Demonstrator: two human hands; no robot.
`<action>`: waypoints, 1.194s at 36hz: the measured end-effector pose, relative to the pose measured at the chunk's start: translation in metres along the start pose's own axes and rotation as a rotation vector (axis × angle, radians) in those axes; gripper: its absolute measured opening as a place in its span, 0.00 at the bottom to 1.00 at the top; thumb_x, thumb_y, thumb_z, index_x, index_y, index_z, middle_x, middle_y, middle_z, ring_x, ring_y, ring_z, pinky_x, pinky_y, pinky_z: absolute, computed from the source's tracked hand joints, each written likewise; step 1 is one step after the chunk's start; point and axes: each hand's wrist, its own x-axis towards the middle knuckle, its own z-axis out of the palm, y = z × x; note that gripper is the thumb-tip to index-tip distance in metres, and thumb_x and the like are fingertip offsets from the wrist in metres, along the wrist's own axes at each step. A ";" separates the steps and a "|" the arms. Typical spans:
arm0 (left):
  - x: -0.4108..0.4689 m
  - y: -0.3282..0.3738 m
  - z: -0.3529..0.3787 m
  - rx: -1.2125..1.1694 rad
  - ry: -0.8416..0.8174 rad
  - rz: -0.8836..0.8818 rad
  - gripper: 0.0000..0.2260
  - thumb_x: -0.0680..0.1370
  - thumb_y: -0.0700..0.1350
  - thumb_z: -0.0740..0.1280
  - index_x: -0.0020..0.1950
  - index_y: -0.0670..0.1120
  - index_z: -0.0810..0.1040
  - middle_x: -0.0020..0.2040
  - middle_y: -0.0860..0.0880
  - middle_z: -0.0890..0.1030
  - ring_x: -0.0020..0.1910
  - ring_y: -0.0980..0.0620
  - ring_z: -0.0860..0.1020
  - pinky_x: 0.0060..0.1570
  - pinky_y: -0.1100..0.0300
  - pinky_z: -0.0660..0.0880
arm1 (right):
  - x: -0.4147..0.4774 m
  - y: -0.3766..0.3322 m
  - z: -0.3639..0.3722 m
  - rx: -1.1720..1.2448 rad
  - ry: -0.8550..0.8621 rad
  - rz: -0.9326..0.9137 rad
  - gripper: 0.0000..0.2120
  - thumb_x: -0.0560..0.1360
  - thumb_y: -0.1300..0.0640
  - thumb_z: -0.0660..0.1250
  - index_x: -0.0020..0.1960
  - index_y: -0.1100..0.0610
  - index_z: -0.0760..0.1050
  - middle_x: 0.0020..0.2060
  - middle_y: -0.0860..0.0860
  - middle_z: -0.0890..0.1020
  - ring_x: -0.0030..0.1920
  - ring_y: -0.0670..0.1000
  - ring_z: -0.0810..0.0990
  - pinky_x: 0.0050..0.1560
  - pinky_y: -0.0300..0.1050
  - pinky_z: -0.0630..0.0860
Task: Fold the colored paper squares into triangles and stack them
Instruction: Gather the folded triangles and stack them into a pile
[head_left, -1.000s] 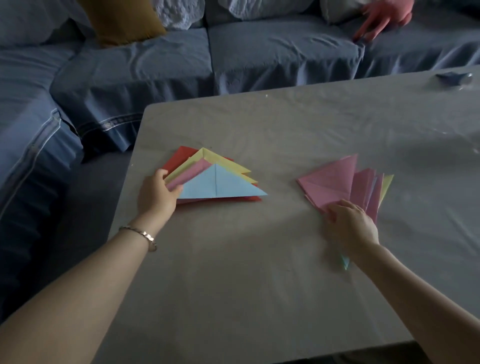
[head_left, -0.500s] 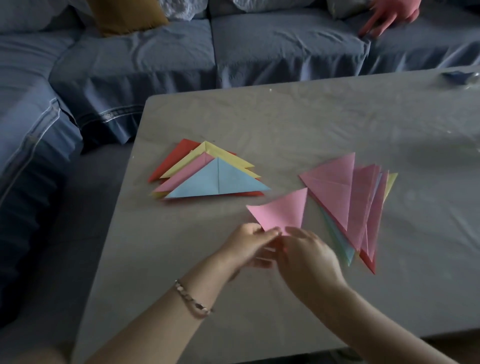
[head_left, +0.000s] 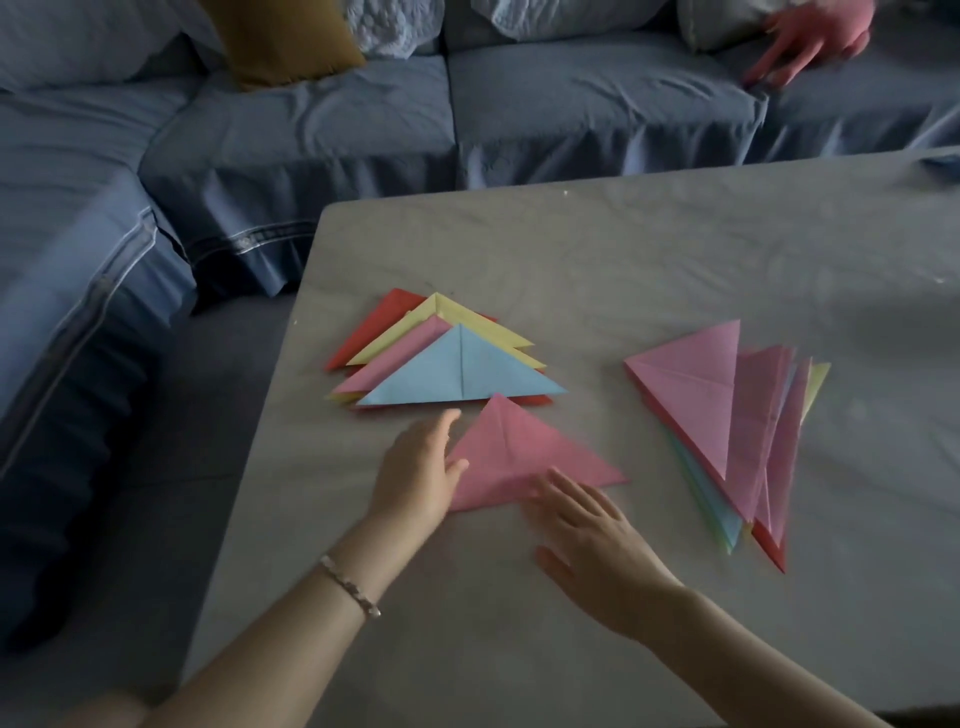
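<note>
A pink paper triangle (head_left: 524, 457) lies flat on the grey table (head_left: 649, 270), just below the stack. My left hand (head_left: 421, 475) lies at its left edge with fingers straight. My right hand (head_left: 592, 540) presses flat on its lower right part, fingers extended. Behind it sits a stack of folded triangles (head_left: 441, 358), light blue on top of pink, yellow and red. To the right lies a fanned pile of folded papers (head_left: 737, 421), mostly pink, with blue, yellow and red edges showing.
A blue sofa (head_left: 467, 114) wraps around the table's far and left sides, with a mustard cushion (head_left: 280, 36). Another person's hand (head_left: 810, 41) rests on the sofa at top right. The table's left edge drops to the sofa seat.
My right hand took a pink paper from the right pile. Both hands held it in the air, then laid it flat in front of the stack. My left hand left the stack.
</note>
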 end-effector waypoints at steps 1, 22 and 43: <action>-0.003 -0.002 0.005 0.065 0.035 0.045 0.24 0.74 0.41 0.69 0.69 0.44 0.68 0.59 0.44 0.75 0.58 0.45 0.73 0.60 0.55 0.67 | 0.002 -0.001 0.003 -0.010 -0.011 -0.004 0.24 0.70 0.47 0.55 0.60 0.55 0.76 0.61 0.51 0.77 0.63 0.53 0.75 0.58 0.50 0.74; -0.071 -0.047 0.028 0.256 -0.104 0.258 0.22 0.81 0.55 0.44 0.69 0.47 0.65 0.69 0.53 0.68 0.69 0.54 0.62 0.68 0.60 0.49 | -0.005 0.020 0.012 -0.114 -0.026 0.114 0.35 0.78 0.39 0.39 0.66 0.62 0.70 0.67 0.56 0.70 0.67 0.53 0.69 0.68 0.42 0.51; -0.033 -0.024 0.004 0.177 0.039 -0.229 0.25 0.72 0.55 0.69 0.65 0.47 0.67 0.54 0.46 0.75 0.53 0.45 0.75 0.51 0.53 0.72 | -0.011 0.045 0.000 -0.029 0.164 0.177 0.26 0.76 0.45 0.50 0.55 0.61 0.79 0.56 0.56 0.80 0.58 0.58 0.78 0.54 0.53 0.76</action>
